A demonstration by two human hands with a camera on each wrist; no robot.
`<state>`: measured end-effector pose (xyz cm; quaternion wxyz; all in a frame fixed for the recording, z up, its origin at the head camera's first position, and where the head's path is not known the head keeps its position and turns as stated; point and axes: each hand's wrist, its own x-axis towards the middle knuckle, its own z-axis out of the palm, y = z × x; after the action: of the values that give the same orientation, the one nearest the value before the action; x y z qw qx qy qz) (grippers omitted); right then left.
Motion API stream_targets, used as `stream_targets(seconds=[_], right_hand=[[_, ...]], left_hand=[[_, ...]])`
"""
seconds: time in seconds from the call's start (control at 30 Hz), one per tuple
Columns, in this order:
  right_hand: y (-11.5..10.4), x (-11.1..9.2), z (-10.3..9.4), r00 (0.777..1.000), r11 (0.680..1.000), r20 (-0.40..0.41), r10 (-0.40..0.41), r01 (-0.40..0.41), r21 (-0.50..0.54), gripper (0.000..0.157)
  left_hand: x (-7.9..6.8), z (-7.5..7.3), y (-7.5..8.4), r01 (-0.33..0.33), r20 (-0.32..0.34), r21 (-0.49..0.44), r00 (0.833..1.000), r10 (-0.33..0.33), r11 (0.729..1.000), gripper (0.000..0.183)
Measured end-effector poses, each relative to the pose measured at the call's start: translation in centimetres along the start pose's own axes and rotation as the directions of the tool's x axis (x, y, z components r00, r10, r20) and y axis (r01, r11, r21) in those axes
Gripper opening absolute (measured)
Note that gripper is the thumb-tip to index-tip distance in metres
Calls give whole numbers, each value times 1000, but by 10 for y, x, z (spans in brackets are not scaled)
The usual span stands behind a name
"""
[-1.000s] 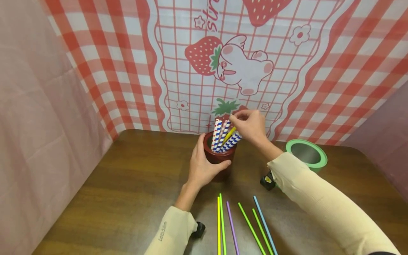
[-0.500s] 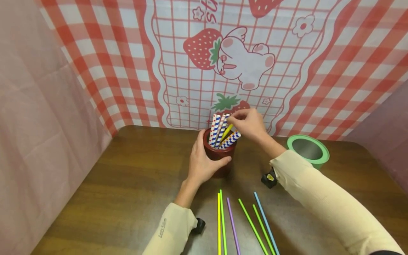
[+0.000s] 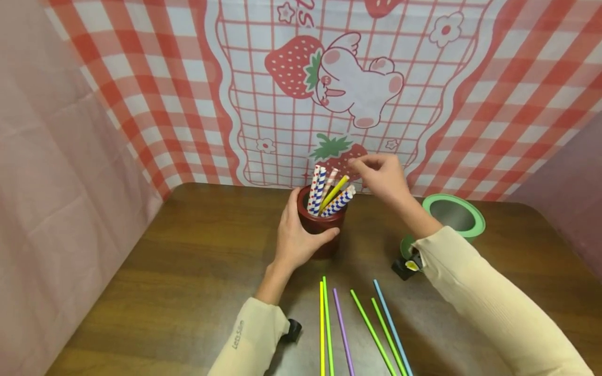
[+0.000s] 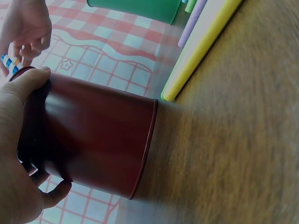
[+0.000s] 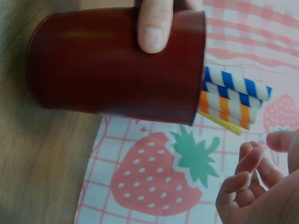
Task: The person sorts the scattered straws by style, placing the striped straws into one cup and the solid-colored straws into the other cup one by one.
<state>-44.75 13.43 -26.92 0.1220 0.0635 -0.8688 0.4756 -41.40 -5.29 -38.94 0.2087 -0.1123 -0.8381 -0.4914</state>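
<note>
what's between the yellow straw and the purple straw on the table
A green straw lies between the yellow straw and the purple straw, close beside the yellow one, in the head view.

I see a long cream left sleeve [image 3: 249, 337] printed with small dark lettering [image 3: 238, 335], which I read as "Lets Slim," and a matching right sleeve [image 3: 494, 300], creased near its cuff [image 3: 435, 246]. A small black unit [image 3: 293, 330] juts out at the left wrist; a second black unit [image 3: 402, 268] at the right shows a yellow patch [image 3: 412, 266]. The left hand [image 3: 296, 237] and right hand [image 3: 384, 180] are bare.
</note>
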Motion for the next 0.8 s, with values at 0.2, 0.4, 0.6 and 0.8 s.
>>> stream_targets(seconds=[0.2, 0.4, 0.6, 0.8], right_hand=[[0, -19, -20, 998, 993, -55, 22, -16, 116, 38], [15, -50, -37, 996, 956, -92, 5, 22, 292, 16], [35, -84, -48, 997, 977, 23, -71, 65, 202, 13], [59, -110, -52, 969, 995, 226, -98, 104, -12, 10]], left_hand=[[1, 0, 0, 0, 6, -13, 1000, 0, 1000, 111], [-2, 2, 0, 10, 15, -20, 1000, -10, 1000, 110], [-1, 3, 0, 12, 20, -7, 1000, -12, 1000, 111], [2, 2, -4, 1, 13, -14, 1000, -1, 1000, 111]])
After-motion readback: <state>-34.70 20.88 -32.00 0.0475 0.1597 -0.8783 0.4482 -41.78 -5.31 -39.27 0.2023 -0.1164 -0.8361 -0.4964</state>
